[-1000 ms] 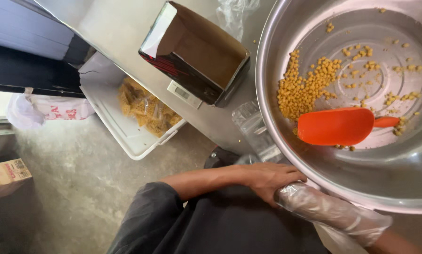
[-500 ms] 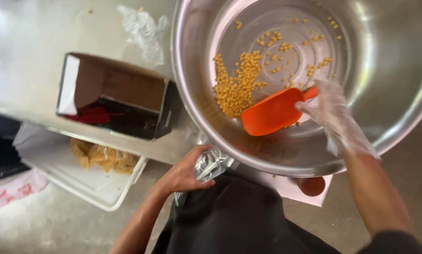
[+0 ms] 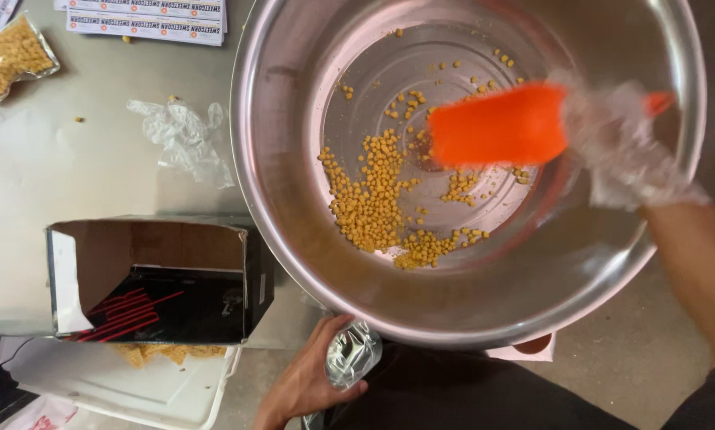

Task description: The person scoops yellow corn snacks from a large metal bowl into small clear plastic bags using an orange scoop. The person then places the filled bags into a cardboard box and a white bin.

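Observation:
A big steel bowl [image 3: 293,239] fills the upper right, with yellow kernels [image 3: 373,199] scattered over its bottom. My right hand [image 3: 624,147], in a clear plastic glove, grips an orange scoop [image 3: 497,125] by its handle and holds it inside the bowl, above the kernels. The scoop is blurred. My left hand [image 3: 309,382], bare, is below the bowl's near rim and is closed on a small clear plastic bag [image 3: 351,354].
An open cardboard box [image 3: 154,279] lies on its side at the left on the metal table [image 3: 70,175]. A crumpled plastic glove [image 3: 184,137], a filled bag of kernels [image 3: 11,52] and label sheets [image 3: 146,20] lie further back. A white tray [image 3: 150,390] sits below.
The view has swung so the bowl is centred. My right hand has lifted the scoop and carried it across the bowl. My left hand still holds the clear bag under the rim.

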The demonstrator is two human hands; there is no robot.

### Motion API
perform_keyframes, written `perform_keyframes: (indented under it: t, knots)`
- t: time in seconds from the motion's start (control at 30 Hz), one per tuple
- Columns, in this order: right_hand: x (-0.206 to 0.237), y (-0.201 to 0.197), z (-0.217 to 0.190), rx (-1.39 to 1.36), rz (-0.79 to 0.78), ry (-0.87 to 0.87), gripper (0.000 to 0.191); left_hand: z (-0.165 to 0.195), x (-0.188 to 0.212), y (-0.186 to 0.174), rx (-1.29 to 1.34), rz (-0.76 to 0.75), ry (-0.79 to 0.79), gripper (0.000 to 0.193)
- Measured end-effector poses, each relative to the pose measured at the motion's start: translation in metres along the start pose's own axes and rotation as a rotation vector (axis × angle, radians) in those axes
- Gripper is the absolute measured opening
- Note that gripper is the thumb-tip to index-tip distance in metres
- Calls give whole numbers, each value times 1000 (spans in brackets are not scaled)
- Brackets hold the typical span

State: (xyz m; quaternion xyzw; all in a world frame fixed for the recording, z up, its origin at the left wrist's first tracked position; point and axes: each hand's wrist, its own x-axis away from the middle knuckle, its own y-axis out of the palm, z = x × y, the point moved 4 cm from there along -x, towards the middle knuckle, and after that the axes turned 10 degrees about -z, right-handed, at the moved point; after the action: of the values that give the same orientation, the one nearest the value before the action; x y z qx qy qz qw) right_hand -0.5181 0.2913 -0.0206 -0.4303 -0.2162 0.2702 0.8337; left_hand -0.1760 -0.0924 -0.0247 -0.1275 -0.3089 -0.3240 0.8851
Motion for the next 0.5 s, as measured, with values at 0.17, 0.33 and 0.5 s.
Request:
perform_keyframes:
  t: [0.17,0.33,0.5]
  knots:
    - [-68,18,54,-261,-250,236,36,12,1,-9,-1,-78,-151,104]
    - [-127,-6,-23,188,-368,-180,76,16,-5,-16,-31,-103,-133,107]
    - [-123,-47,-95,-396,168,-508,66,10,-8,-20,-31,-181,-202,115]
